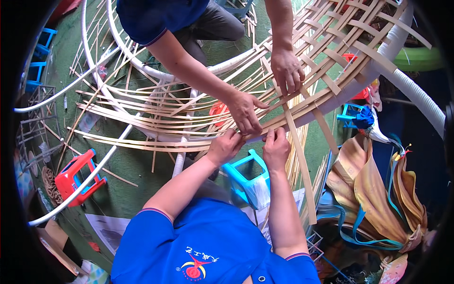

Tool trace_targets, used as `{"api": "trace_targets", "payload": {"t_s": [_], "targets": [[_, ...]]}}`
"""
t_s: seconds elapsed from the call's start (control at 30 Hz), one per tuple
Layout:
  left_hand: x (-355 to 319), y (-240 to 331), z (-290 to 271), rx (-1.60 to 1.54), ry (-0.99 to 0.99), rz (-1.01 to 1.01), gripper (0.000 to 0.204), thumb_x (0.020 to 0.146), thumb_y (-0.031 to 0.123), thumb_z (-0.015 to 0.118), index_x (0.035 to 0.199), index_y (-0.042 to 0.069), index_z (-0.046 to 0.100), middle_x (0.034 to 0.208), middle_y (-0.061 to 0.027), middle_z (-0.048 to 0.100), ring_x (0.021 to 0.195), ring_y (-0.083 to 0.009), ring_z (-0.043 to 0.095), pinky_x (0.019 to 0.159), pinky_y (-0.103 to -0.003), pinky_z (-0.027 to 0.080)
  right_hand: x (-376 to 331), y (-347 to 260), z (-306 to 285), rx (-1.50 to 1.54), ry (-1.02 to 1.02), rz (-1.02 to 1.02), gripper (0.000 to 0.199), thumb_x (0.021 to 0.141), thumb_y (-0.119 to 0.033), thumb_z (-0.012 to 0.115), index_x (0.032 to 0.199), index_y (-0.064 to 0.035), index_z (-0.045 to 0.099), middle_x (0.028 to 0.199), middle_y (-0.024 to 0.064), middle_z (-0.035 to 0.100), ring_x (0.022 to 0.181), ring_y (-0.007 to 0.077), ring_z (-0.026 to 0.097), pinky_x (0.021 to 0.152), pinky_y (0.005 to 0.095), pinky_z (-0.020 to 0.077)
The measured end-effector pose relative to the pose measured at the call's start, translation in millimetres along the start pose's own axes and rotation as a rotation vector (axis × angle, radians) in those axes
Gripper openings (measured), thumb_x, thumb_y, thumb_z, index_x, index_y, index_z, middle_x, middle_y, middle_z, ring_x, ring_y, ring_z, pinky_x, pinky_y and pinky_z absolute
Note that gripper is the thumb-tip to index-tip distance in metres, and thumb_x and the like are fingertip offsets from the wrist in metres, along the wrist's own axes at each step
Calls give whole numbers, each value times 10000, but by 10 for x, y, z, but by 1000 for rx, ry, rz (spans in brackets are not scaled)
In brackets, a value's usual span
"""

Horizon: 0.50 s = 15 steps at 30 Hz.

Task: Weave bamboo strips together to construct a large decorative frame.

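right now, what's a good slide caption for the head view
A person's left hand and right hand at the near edge of a pale woven lattice, a co-worker's hands close by.

Limits of my remote view. Upper centre: the upper edge cuts off the co-worker's shirt (pixel 163 19); I cannot see the head. Upper right: the woven lattice of flat strips (pixel 326 33) runs out of frame. Right: the white corrugated tube (pixel 421 97) passes into the dark rim. Centre: I cannot tell whether the left hand (pixel 226 147) or right hand (pixel 276 150) pinches a strip.
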<state>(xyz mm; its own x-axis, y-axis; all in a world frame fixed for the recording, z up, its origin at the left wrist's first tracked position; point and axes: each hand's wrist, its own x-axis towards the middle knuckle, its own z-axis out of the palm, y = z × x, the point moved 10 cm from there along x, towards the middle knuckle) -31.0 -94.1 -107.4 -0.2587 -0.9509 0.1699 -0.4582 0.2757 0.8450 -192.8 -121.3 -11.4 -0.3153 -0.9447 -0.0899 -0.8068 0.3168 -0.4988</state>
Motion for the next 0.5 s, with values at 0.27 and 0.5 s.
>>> {"api": "trace_targets", "payload": {"t_s": [0.27,0.5], "targets": [[-1,-19,75,25,75,92,184,932,258,700,1057,133,645,964,-84,626,634,-304,663,517,-415,553,-58,277,-79,342,-138,113,251,1045,-255,582,1036,-7,612,877,126,724,647,163,666,552,288,530],[-24,-185,184,-19,-41,0,203,922,214,714,1103,143,654,1069,-97,624,745,-326,694,617,-431,584,-62,826,-1060,457,-60,133,191,1034,-186,621,1060,3,617,871,121,706,667,147,666,593,271,547]]}}
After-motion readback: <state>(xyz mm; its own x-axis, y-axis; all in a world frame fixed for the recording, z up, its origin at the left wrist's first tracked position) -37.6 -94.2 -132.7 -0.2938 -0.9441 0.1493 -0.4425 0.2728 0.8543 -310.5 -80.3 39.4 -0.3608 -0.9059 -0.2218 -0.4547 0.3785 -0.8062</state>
